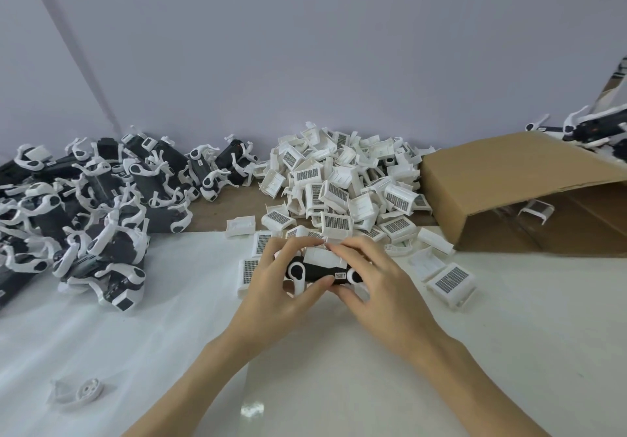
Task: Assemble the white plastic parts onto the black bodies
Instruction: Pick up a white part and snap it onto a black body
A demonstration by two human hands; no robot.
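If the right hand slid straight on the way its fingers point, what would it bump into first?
The right hand points up and left across the black body that it grips. Past that, it would probably meet the left hand's fingers, though depth is hard to judge.

One head cam only, worn by the person, aimed fwd & down toward 12 o'clock; tabletop (135,352) close below, wall behind.
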